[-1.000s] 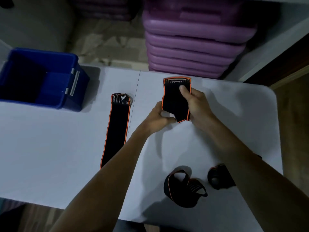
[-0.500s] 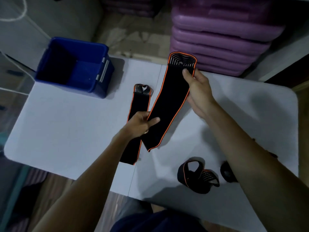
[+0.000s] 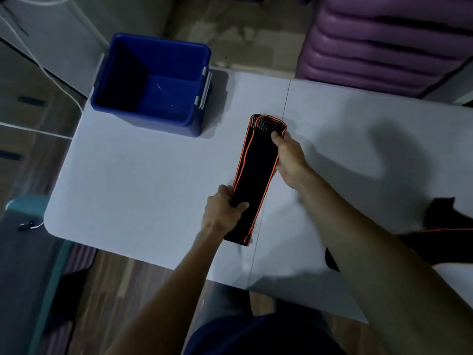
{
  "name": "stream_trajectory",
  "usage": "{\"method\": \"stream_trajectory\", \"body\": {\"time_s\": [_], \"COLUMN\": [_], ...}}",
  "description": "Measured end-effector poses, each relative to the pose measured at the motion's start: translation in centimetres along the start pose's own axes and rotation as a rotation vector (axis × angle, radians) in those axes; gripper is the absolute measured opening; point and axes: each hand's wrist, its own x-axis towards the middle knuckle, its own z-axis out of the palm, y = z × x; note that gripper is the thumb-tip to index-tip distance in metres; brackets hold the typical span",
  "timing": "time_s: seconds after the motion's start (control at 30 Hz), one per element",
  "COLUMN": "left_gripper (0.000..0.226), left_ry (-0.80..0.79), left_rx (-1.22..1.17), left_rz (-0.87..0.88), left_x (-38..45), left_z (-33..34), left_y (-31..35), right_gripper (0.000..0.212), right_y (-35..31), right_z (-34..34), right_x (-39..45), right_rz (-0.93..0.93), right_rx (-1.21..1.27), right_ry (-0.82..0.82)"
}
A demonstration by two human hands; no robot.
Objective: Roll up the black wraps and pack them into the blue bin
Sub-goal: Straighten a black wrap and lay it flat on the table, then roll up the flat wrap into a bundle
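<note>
Two long black wraps with orange edging lie stacked flat on the white table, one on top of the other, running from near to far. My right hand pinches the top wrap near its far end. My left hand grips the stack near its near end. The blue bin stands open at the table's far left corner and looks empty. Another black wrap lies at the right edge, partly hidden behind my right forearm.
A stack of purple step platforms stands beyond the table's far right. A white cable runs along the floor on the left. The table's near edge lies just below my forearms. A teal stool stands at the left.
The wrap I held in the air has come down onto the wrap that lay flat on the table, so both are now stacked. The view has shifted left.
</note>
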Motion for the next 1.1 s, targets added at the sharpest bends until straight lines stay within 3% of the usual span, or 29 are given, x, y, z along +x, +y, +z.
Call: {"method": "stream_trajectory", "body": {"time_s": [0.13,0.3,0.4,0.5,0.8,0.93,1.1], "left_gripper": [0.036,0.031,0.037,0.036,0.018,0.017,0.014], "left_ry": [0.102,0.109,0.098,0.092,0.124,0.118,0.127], "left_rx": [0.215,0.05,0.007,-0.007,0.017,-0.003,-0.06], "left_rz": [0.119,0.227,0.273,0.295,0.369,0.35,0.314], "left_x": [1.7,7.0,10.2,12.8,16.3,16.7,17.0], "left_z": [-2.2,-4.4,-4.3,-3.5,-1.9,-2.1,-2.4], "left_y": [1.5,5.5,8.1,9.6,9.5,9.5,9.5], "right_gripper": [0.04,0.026,0.033,0.02,0.004,0.016,0.009], "right_y": [1.3,-0.1,0.4,0.4,0.9,1.2,1.7], "right_z": [0.3,1.8,2.1,1.8,0.9,0.6,0.5], "right_x": [4.1,4.2,4.9,4.7,6.2,6.9,6.8], "right_rz": [-0.005,-0.044,-0.195,-0.36,-0.504,-0.444,-0.357], "right_rx": [-0.056,-0.295,-0.513,-0.515,-0.451,-0.477,-0.423], "right_ry": [0.102,0.197,0.442,0.647,0.601,0.639,0.584]}}
